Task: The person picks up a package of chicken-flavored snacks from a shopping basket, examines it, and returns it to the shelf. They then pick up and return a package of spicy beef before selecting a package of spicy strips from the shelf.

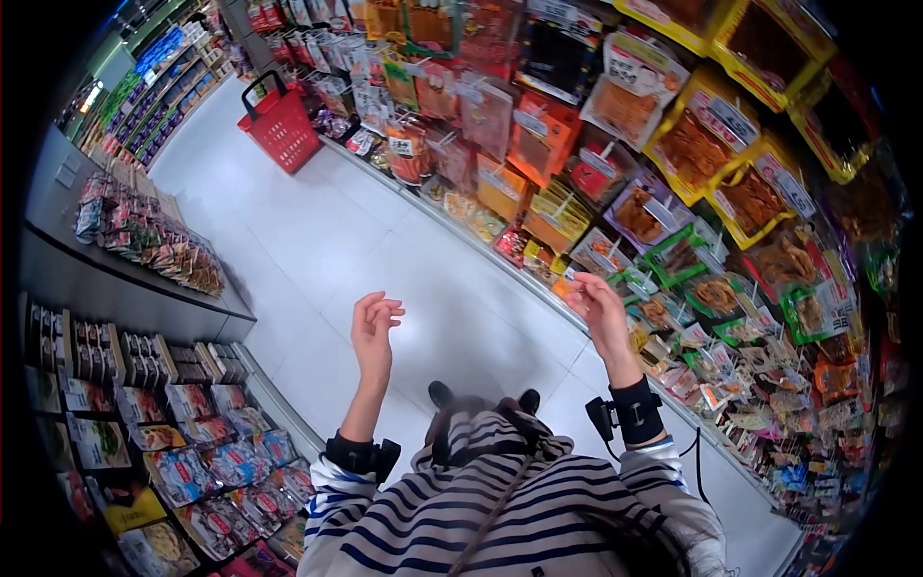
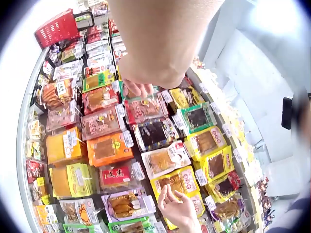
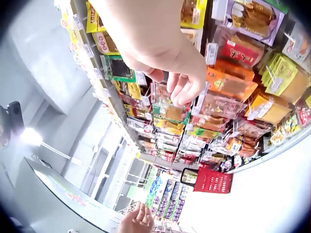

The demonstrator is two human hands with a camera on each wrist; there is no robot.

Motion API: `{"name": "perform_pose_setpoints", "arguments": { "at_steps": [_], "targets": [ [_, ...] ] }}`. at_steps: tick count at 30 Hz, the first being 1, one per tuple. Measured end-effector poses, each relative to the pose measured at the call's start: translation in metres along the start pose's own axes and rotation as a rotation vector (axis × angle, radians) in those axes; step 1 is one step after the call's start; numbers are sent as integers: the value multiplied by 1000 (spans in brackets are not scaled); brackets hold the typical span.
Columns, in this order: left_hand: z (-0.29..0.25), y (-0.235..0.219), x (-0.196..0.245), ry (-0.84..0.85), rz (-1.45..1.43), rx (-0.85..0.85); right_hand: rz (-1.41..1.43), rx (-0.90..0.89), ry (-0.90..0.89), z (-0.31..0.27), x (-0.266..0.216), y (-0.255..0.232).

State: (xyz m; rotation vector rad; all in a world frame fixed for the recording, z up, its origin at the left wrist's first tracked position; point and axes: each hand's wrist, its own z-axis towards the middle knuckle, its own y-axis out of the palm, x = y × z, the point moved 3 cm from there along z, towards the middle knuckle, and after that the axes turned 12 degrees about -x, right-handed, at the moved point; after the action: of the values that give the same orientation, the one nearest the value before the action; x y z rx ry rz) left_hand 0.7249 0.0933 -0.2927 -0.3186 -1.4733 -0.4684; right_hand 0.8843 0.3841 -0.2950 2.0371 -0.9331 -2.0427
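Observation:
Both hands are raised in the air over the aisle, holding nothing. In the head view the left hand (image 1: 375, 332) is at centre left above the floor, fingers loosely bent. The right hand (image 1: 601, 313) hangs near the wall of hanging snack packets, fingers loosely bent, with no contact that can be made out. From the left wrist view, the left hand (image 2: 153, 68) is at the top and the right hand (image 2: 179, 209) low down. The right wrist view shows the right hand (image 3: 170, 63) at the top and the left hand (image 3: 136, 221) at the bottom.
Packets such as a yellow one (image 1: 707, 135) hang along the right. A red basket (image 1: 281, 130) stands on the white floor (image 1: 327, 231) up the aisle. Left of the person are shelves with blue-and-white packs (image 1: 236, 464) and a bin of small packets (image 1: 154, 240).

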Motion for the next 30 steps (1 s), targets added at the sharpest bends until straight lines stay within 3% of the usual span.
{"name": "perform_pose_setpoints", "arguments": {
  "at_steps": [10,19,24,30],
  "targets": [
    [10,-149,-14,-25,-12,179,-10,-155,153,88,81,130],
    [36,-227,-21,-24,-60,295,-27,-252,255,173,123,204],
    [81,-266,-21,-23,-60,340,2,-319,303,250,154,237],
    [176,-330,-16,-11,-19,386,-14,-411,381,371,190,283]
  ]
}}
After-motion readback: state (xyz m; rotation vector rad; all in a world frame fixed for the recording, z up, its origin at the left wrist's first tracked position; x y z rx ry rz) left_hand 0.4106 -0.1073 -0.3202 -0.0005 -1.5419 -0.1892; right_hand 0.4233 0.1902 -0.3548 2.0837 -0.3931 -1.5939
